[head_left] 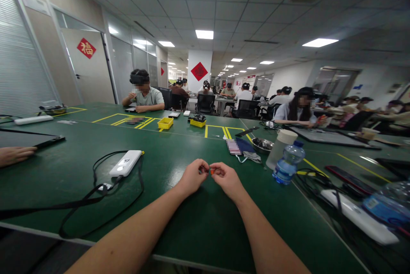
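Observation:
Both my hands are held close together over the green table [179,222], their fingertips almost meeting. My left hand [194,176] has its fingers curled inward and pressed together; whatever is in them, if anything, is too small to make out. Between the thumb and fingers of my right hand [226,179] a small orange piece [212,172] shows. Most of that piece is covered by the fingers, so its kind cannot be told.
Left of my hands lies a white power bank [126,163] with black cables. A water bottle [290,163] and a pale tumbler [280,148] stand to the right, near a metal bowl [263,145]. Yellow trays [165,123] sit farther back. Another person's hand [16,155] rests far left.

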A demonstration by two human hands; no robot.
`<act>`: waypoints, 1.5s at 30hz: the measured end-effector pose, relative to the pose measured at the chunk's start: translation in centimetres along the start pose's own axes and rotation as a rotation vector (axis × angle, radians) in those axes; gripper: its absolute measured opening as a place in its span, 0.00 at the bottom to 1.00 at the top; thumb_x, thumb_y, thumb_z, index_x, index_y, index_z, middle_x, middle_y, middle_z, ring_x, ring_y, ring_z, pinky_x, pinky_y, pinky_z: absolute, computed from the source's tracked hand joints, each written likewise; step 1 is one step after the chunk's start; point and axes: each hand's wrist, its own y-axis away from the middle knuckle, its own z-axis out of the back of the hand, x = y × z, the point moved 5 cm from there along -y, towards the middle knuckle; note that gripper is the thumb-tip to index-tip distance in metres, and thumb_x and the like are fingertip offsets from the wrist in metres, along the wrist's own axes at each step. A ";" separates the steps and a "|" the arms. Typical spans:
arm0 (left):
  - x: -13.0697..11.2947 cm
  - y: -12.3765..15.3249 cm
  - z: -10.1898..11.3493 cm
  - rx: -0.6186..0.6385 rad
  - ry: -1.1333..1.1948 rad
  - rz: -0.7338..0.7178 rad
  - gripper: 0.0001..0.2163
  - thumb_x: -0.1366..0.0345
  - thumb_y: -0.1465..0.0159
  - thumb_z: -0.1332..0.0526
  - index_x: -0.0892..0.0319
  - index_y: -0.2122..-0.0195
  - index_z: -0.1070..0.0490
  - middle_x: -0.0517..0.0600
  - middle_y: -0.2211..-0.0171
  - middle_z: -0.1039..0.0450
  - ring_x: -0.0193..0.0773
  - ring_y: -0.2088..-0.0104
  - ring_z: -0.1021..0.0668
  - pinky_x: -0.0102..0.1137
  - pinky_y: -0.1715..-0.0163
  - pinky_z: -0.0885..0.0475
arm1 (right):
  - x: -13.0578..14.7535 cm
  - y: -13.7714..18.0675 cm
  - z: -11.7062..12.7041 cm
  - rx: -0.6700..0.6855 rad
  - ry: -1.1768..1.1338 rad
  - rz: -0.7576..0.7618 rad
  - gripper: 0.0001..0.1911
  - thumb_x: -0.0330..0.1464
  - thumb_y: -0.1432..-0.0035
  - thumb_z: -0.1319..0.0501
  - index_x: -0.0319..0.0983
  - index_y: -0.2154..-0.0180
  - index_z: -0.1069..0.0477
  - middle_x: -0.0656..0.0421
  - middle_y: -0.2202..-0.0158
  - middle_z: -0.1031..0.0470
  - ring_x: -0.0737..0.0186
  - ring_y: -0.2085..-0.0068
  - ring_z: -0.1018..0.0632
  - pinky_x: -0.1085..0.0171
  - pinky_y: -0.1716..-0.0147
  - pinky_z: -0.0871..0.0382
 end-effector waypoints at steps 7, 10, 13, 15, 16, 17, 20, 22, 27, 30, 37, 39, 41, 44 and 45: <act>-0.2 0.0 0.1 -0.001 0.012 0.007 0.07 0.75 0.50 0.43 0.60 0.70 0.32 0.46 0.72 0.32 0.31 0.71 0.30 0.26 0.70 0.36 | 0.4 0.1 -0.2 0.011 0.012 0.009 0.13 0.29 0.54 0.43 0.38 0.63 0.30 0.59 0.70 0.27 0.66 0.70 0.28 0.67 0.68 0.34; -0.4 0.0 0.1 -0.002 0.002 -0.011 0.07 0.76 0.50 0.43 0.59 0.70 0.32 0.45 0.72 0.32 0.31 0.71 0.30 0.25 0.70 0.36 | 0.2 0.1 -0.3 0.014 -0.002 0.003 0.14 0.29 0.55 0.43 0.38 0.62 0.30 0.59 0.70 0.27 0.66 0.70 0.27 0.66 0.68 0.34; -0.5 0.1 0.1 -0.002 -0.007 -0.032 0.07 0.76 0.49 0.43 0.59 0.70 0.32 0.46 0.71 0.32 0.31 0.71 0.30 0.25 0.70 0.36 | 0.1 0.1 -0.2 0.012 -0.004 -0.001 0.14 0.29 0.55 0.43 0.38 0.62 0.30 0.59 0.70 0.27 0.66 0.70 0.27 0.66 0.68 0.34; -0.4 0.1 0.2 -0.011 -0.011 -0.036 0.07 0.75 0.49 0.42 0.59 0.69 0.32 0.46 0.71 0.32 0.31 0.70 0.30 0.25 0.70 0.36 | 0.0 0.1 -0.2 0.011 0.004 -0.005 0.14 0.29 0.54 0.43 0.38 0.62 0.30 0.59 0.71 0.27 0.65 0.71 0.27 0.66 0.68 0.34; -0.4 0.1 0.2 -0.019 -0.013 -0.037 0.07 0.75 0.49 0.42 0.59 0.69 0.32 0.46 0.71 0.32 0.31 0.70 0.30 0.25 0.70 0.36 | 0.0 0.1 -0.2 0.011 0.008 -0.007 0.14 0.29 0.54 0.42 0.37 0.62 0.30 0.59 0.71 0.27 0.65 0.71 0.27 0.66 0.69 0.34; -0.4 0.1 0.2 -0.027 -0.015 -0.040 0.07 0.75 0.49 0.42 0.59 0.69 0.32 0.46 0.70 0.33 0.31 0.70 0.30 0.25 0.69 0.36 | 0.0 0.1 -0.2 0.012 0.011 -0.008 0.14 0.29 0.54 0.42 0.37 0.62 0.30 0.59 0.71 0.27 0.65 0.71 0.27 0.66 0.69 0.35; -0.5 0.1 0.2 -0.033 -0.017 -0.058 0.07 0.74 0.49 0.42 0.59 0.69 0.32 0.46 0.70 0.34 0.32 0.69 0.31 0.25 0.69 0.36 | 0.2 0.1 -0.1 0.007 0.023 0.006 0.14 0.29 0.54 0.43 0.38 0.62 0.29 0.59 0.70 0.27 0.65 0.69 0.28 0.66 0.68 0.35; -0.6 0.1 0.2 -0.020 -0.005 -0.057 0.07 0.74 0.49 0.42 0.59 0.68 0.32 0.46 0.71 0.34 0.32 0.70 0.31 0.25 0.69 0.36 | 0.4 0.1 0.1 -0.010 0.034 0.015 0.13 0.29 0.53 0.44 0.39 0.63 0.29 0.59 0.68 0.28 0.65 0.69 0.28 0.66 0.68 0.34; -0.6 0.0 0.4 -0.003 0.030 -0.029 0.10 0.71 0.45 0.43 0.58 0.61 0.31 0.47 0.70 0.32 0.33 0.68 0.30 0.27 0.67 0.36 | 0.1 0.0 0.8 -0.056 0.043 -0.014 0.09 0.31 0.51 0.46 0.39 0.68 0.28 0.60 0.72 0.29 0.66 0.73 0.28 0.66 0.71 0.35; 0.0 -0.1 0.1 0.032 -0.002 0.001 0.09 0.72 0.46 0.43 0.60 0.64 0.29 0.47 0.72 0.31 0.32 0.71 0.30 0.26 0.69 0.36 | -0.2 -0.1 1.0 -0.072 0.112 -0.022 0.09 0.30 0.52 0.45 0.39 0.69 0.27 0.60 0.73 0.28 0.65 0.73 0.28 0.66 0.71 0.35; 1.7 -0.1 -0.3 0.067 0.087 0.156 0.07 0.73 0.50 0.41 0.63 0.69 0.29 0.44 0.78 0.33 0.29 0.77 0.32 0.24 0.75 0.39 | -0.8 0.0 0.6 -0.039 0.011 -0.082 0.08 0.31 0.55 0.42 0.37 0.70 0.28 0.59 0.75 0.26 0.64 0.73 0.26 0.64 0.70 0.34; 1.6 0.0 -0.4 0.069 0.254 0.214 0.08 0.72 0.50 0.40 0.63 0.67 0.29 0.45 0.77 0.32 0.29 0.76 0.31 0.25 0.74 0.37 | -0.7 0.1 0.5 -0.046 -0.138 -0.118 0.09 0.33 0.55 0.40 0.36 0.69 0.29 0.58 0.75 0.26 0.63 0.72 0.25 0.64 0.69 0.33; 1.3 0.1 -0.6 0.087 0.483 0.266 0.09 0.72 0.49 0.39 0.63 0.66 0.30 0.48 0.73 0.29 0.30 0.73 0.28 0.26 0.70 0.34 | -0.6 0.2 0.5 -0.065 -0.288 -0.144 0.10 0.34 0.55 0.39 0.36 0.68 0.29 0.57 0.72 0.25 0.63 0.71 0.25 0.63 0.68 0.32; 0.7 0.3 -1.0 0.128 0.792 0.361 0.10 0.71 0.49 0.37 0.64 0.64 0.29 0.52 0.68 0.27 0.31 0.70 0.26 0.28 0.64 0.32 | -0.2 0.4 0.4 -0.045 -0.510 -0.184 0.12 0.34 0.55 0.37 0.36 0.66 0.30 0.55 0.67 0.24 0.64 0.70 0.24 0.62 0.66 0.31; 0.6 0.3 -1.2 0.133 0.856 0.395 0.10 0.71 0.48 0.37 0.65 0.64 0.29 0.53 0.66 0.27 0.31 0.70 0.25 0.28 0.63 0.31 | -0.1 0.4 0.3 -0.027 -0.569 -0.193 0.12 0.33 0.55 0.37 0.36 0.66 0.30 0.55 0.66 0.24 0.64 0.69 0.24 0.62 0.65 0.31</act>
